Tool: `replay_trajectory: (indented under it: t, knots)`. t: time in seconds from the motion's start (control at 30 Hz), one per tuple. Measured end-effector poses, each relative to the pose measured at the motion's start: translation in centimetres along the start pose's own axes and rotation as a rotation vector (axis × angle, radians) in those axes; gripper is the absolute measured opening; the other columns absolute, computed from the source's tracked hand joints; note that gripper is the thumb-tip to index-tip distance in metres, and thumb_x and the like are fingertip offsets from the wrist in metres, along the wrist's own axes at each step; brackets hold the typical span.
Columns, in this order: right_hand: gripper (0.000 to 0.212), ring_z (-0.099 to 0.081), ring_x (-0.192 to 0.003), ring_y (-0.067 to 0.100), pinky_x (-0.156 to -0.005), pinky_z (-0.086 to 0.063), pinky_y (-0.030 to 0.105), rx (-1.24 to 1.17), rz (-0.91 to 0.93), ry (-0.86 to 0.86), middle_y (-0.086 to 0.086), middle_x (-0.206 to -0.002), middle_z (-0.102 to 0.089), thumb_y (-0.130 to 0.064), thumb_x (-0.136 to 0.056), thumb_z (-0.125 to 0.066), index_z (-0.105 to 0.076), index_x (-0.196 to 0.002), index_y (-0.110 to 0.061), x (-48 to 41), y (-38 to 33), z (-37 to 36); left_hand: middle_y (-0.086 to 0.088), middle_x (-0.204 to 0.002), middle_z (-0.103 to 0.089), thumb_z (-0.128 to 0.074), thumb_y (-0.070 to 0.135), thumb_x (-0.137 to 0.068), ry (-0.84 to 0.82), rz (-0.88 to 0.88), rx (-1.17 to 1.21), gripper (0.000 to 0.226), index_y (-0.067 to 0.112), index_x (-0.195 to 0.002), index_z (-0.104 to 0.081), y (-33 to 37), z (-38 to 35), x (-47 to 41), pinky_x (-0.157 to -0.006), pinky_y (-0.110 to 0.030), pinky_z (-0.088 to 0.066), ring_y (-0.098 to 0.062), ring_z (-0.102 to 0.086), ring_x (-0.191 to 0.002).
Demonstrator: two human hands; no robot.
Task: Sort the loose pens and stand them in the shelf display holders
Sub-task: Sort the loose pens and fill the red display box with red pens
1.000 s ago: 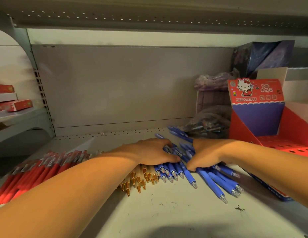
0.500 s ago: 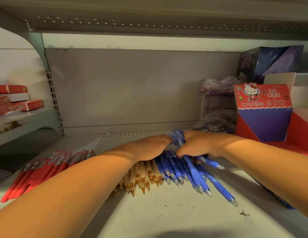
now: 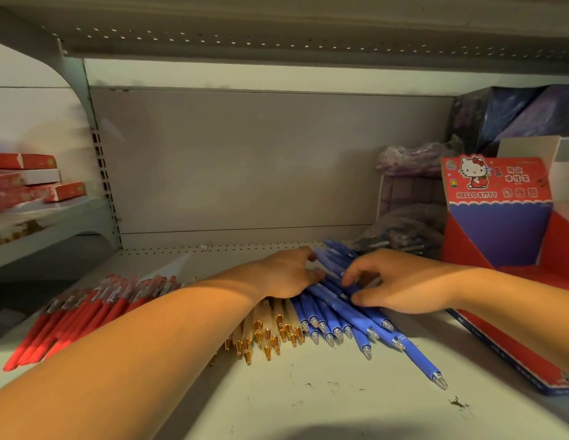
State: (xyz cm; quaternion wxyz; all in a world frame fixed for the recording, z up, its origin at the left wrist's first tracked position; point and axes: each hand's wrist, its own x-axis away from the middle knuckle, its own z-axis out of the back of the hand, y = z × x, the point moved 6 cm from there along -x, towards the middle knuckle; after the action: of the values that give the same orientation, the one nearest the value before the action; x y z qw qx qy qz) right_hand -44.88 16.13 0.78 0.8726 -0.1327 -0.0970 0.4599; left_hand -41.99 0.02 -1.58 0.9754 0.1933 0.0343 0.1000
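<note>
A pile of loose blue pens [image 3: 337, 315] lies on the shelf floor [image 3: 308, 401], tips pointing toward me. Beige pens with gold tips [image 3: 270, 333] lie just left of them, and a row of red pens [image 3: 86, 312] is further left. My left hand [image 3: 288, 274] rests against the left side of the blue pile with its fingers loosely bent. My right hand [image 3: 397, 282] is on the pile's right side, thumb and fingertips pinching a few blue pens. A red Hello Kitty display holder [image 3: 496, 217] stands at the right.
Plastic bags of pens [image 3: 403, 227] and a dark purple box [image 3: 515, 115] sit behind the holder at the back right. Red and white boxes [image 3: 25, 182] are stacked on the neighbouring shelf at the left. An upper shelf [image 3: 276, 30] hangs overhead.
Both hands have drawn the scattered blue pens together into a tighter pile. My right hand has opened from a fist-like hold to a fingertip pinch. The view has shifted slightly left.
</note>
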Motion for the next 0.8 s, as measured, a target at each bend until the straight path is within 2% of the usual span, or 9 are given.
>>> replay_trajectory:
  t: [0.07,0.17,0.23,0.3,0.43,0.53,0.6,0.67,0.8]
  knots:
    - [0.049,-0.054,-0.112,-0.004,-0.098,-0.043,0.017,0.041,0.023,-0.061,-0.025,-0.132,-0.051,-0.052,-0.089,-0.06,-0.049,-0.136,-0.042,1.2,0.6,-0.5,-0.007,-0.15,-0.045,-0.046,0.051,-0.1,-0.022,-0.008,-0.036,0.059,0.026,-0.15,-0.03,0.0,0.1,-0.5,-0.091,-0.031,-0.035,-0.025,-0.047,-0.131]
    - [0.069,-0.048,-0.118,-0.006,-0.092,-0.041,0.008,0.102,0.083,-0.101,-0.03,-0.139,-0.04,-0.07,-0.079,-0.061,-0.035,-0.14,-0.053,2.7,1.1,-1.0,-0.008,-0.152,-0.042,-0.041,0.055,-0.1,-0.044,-0.014,-0.1,0.062,0.025,-0.152,-0.027,0.2,0.0,-1.0,-0.097,-0.035,-0.037,-0.027,-0.045,-0.133]
    - [0.074,-0.047,-0.121,-0.006,-0.096,-0.041,0.01,0.077,0.102,-0.112,-0.034,-0.14,-0.037,-0.07,-0.075,-0.066,-0.032,-0.14,-0.056,3.3,1.4,-1.3,-0.008,-0.152,-0.043,-0.038,0.054,-0.101,-0.062,-0.018,-0.147,0.06,0.023,-0.151,-0.03,0.5,-0.3,-1.6,-0.099,-0.035,-0.036,-0.027,-0.044,-0.134]
    - [0.078,-0.043,-0.125,-0.007,-0.099,-0.039,0.011,0.057,0.118,-0.122,-0.036,-0.142,-0.033,-0.067,-0.075,-0.068,-0.027,-0.141,-0.057,3.4,1.8,-1.5,-0.008,-0.15,-0.045,-0.036,0.055,-0.101,-0.076,-0.012,-0.178,0.058,0.022,-0.149,-0.034,0.8,-0.6,-2.1,-0.092,-0.033,-0.034,-0.026,-0.046,-0.132]
    - [0.1,-0.029,-0.129,-0.021,-0.093,-0.027,-0.005,0.03,0.139,-0.196,-0.046,-0.141,-0.019,-0.066,-0.069,-0.075,-0.013,-0.146,-0.058,3.4,2.6,-1.9,-0.01,-0.14,-0.053,-0.031,0.055,-0.102,-0.097,0.012,-0.21,0.056,0.017,-0.141,-0.045,1.3,-1.2,-2.9,-0.085,-0.03,-0.032,-0.024,-0.052,-0.122]
    - [0.094,-0.032,-0.122,-0.028,-0.097,-0.03,-0.003,-0.038,0.137,-0.231,-0.05,-0.139,-0.02,-0.055,-0.069,-0.082,-0.017,-0.135,-0.068,3.3,2.8,-2.0,-0.011,-0.13,-0.06,-0.03,0.058,-0.101,-0.106,0.024,-0.226,0.058,0.014,-0.131,-0.054,1.3,-1.3,-3.3,-0.081,-0.03,-0.033,-0.021,-0.055,-0.11]
    - [0.092,-0.044,-0.123,-0.017,-0.103,-0.039,0.009,-0.107,0.124,-0.198,-0.038,-0.144,-0.03,-0.052,-0.068,-0.084,-0.024,-0.137,-0.063,3.0,2.6,-1.8,-0.011,-0.125,-0.062,-0.031,0.061,-0.099,-0.095,0.029,-0.222,0.061,0.013,-0.126,-0.057,1.0,-1.1,-3.5,-0.081,-0.031,-0.035,-0.021,-0.056,-0.106]
    - [0.093,-0.054,-0.116,-0.009,-0.1,-0.047,0.017,-0.11,0.107,-0.132,-0.031,-0.142,-0.039,-0.058,-0.063,-0.084,-0.033,-0.141,-0.056,2.7,2.2,-1.5,-0.01,-0.121,-0.063,-0.035,0.059,-0.099,-0.055,0.019,-0.203,0.058,0.012,-0.121,-0.061,0.8,-0.9,-3.6,-0.081,-0.032,-0.036,-0.022,-0.057,-0.105]
    - [0.079,-0.055,-0.102,-0.005,-0.087,-0.049,0.015,0.037,0.141,0.028,-0.033,-0.117,-0.047,-0.075,-0.058,-0.075,-0.045,-0.128,-0.055,2.3,0.2,-1.3,-0.005,-0.113,-0.063,-0.047,0.047,-0.101,0.103,-0.022,-0.128,0.035,0.016,-0.112,-0.06,0.8,0.1,-4.0,-0.075,-0.031,-0.039,-0.018,-0.054,-0.094]
